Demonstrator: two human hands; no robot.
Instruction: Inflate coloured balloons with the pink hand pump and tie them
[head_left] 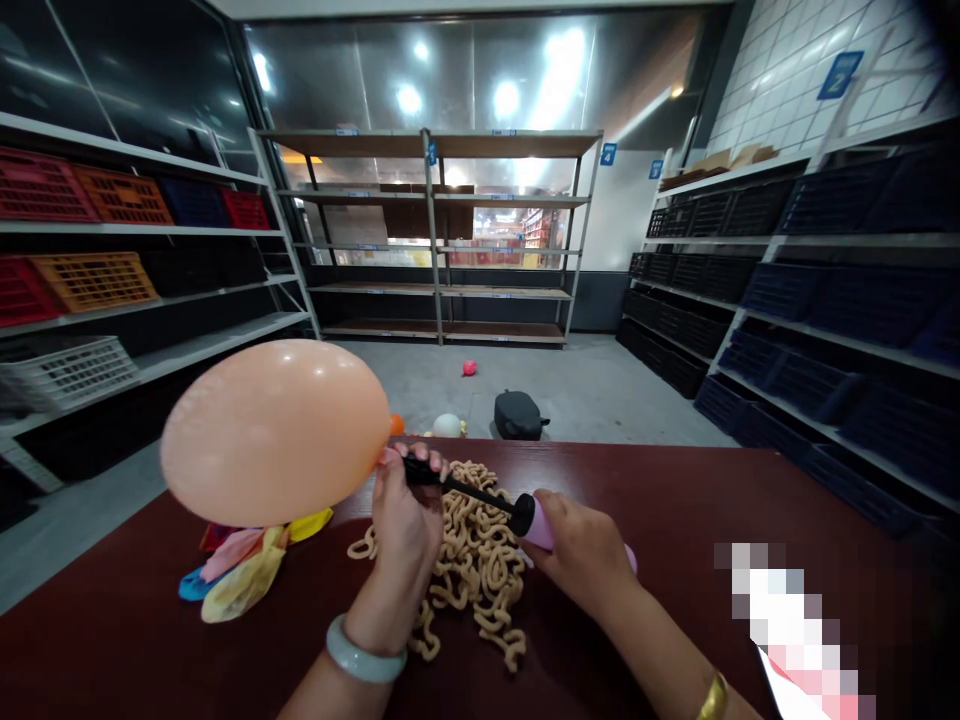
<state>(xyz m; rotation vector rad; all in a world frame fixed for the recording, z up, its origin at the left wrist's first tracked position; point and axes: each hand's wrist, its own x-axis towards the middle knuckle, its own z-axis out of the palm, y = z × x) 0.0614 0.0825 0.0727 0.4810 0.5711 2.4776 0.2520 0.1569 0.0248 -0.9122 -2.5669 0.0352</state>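
Observation:
A large inflated peach balloon [276, 432] sits on the nozzle end of a hand pump. My left hand [409, 515] is closed round the pump's black nozzle end and the balloon's neck. My right hand [585, 550] wraps round the pump's pink-purple barrel [541, 526], and a black rod [480, 494] shows between the two hands. Beneath the pump, a pile of tan curly cord [480, 570] lies on the dark red table [645, 640]. Uninflated balloons [247, 575] in yellow, pink, red and blue lie on the table under the peach balloon.
A pixelated item [802, 630] lies at the table's right. Beyond the table, a dark bag [519, 415], a white balloon [447, 426], an orange balloon [397, 425] and a pink balloon [469, 368] rest on the floor. Shelves with crates [97, 280] stand left and right.

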